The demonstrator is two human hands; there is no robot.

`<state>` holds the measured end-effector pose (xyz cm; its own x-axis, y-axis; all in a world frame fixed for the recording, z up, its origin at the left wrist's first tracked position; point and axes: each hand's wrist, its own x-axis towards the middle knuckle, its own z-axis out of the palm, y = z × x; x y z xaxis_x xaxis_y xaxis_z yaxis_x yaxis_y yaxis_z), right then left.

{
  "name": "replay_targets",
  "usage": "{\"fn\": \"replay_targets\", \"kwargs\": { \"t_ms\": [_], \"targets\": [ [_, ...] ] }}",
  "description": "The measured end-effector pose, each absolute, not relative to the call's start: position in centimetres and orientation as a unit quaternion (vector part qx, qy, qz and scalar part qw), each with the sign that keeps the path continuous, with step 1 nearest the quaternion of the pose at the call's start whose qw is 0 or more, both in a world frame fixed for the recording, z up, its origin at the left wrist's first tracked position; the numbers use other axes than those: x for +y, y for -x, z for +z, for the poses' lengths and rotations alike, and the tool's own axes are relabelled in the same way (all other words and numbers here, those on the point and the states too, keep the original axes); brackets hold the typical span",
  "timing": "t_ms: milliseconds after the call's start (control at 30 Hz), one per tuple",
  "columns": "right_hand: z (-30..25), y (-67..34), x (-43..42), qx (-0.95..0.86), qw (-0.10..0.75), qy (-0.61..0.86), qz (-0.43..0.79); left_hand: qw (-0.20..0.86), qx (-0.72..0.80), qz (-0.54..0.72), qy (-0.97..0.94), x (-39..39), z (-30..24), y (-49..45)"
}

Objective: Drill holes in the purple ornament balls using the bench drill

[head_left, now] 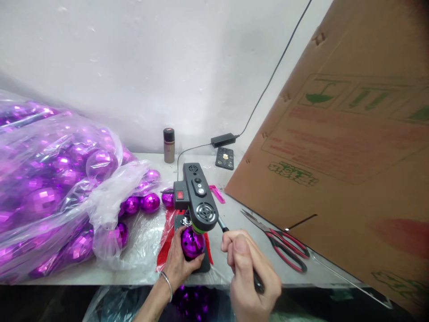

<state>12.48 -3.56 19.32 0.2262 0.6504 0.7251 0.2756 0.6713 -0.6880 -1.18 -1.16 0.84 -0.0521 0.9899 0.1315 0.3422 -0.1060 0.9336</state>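
Observation:
My left hand (178,259) is wrapped around a shiny purple ball ornament (192,243), which has small dark holes on top. The ball sits beneath the round head of a small black bench drill press (201,197) with a red switch on its side. My right hand (250,268) is closed around the black handle of the press's lever (224,226), which slants out to the right of the head. Red sheet material (165,250) lies under the base of the press. Whether the head touches the ball is hidden.
A clear bag (67,179) of purple balls fills the left, several loose balls (150,203) beside it. Red-handled scissors (284,246) lie right, by a large leaning cardboard box (335,156). Behind stand a small bottle (169,145), a power adapter (223,140) and a black card (224,158).

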Motion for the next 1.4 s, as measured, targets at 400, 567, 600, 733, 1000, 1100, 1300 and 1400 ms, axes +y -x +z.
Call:
{"fn": "replay_targets", "kwargs": {
  "t_ms": [400,567,600,733,1000,1100,1300,1400],
  "targets": [
    [14.3,-12.1,-3.6,-0.581,0.728,0.35,0.103,0.357,0.588,0.443,-0.576,-1.2,1.5,0.7],
    [14.4,-11.8,-3.4,-0.569,0.736,0.354,0.1,0.34,0.586,0.452,-0.581,-1.2,1.1,0.7],
    [14.3,-11.8,-3.4,-0.567,0.736,0.357,0.1,0.338,0.584,0.454,-0.582,-1.2,1.1,0.7],
    [14.0,-11.7,-3.4,-0.56,0.742,0.354,0.102,0.336,0.581,0.456,-0.584,-1.1,1.0,0.6],
    [13.5,-11.7,-3.2,-0.553,0.748,0.35,0.111,0.342,0.585,0.453,-0.579,-1.0,0.9,0.4],
    [13.4,-11.8,-3.2,-0.556,0.746,0.347,0.114,0.343,0.584,0.455,-0.578,-0.9,0.9,0.4],
    [13.2,-11.7,-3.1,-0.549,0.753,0.343,0.114,0.344,0.579,0.459,-0.579,-0.8,1.0,0.3],
    [13.1,-11.6,-3.0,-0.551,0.754,0.339,0.118,0.347,0.579,0.461,-0.576,-0.8,1.0,0.3]
  ]
}}
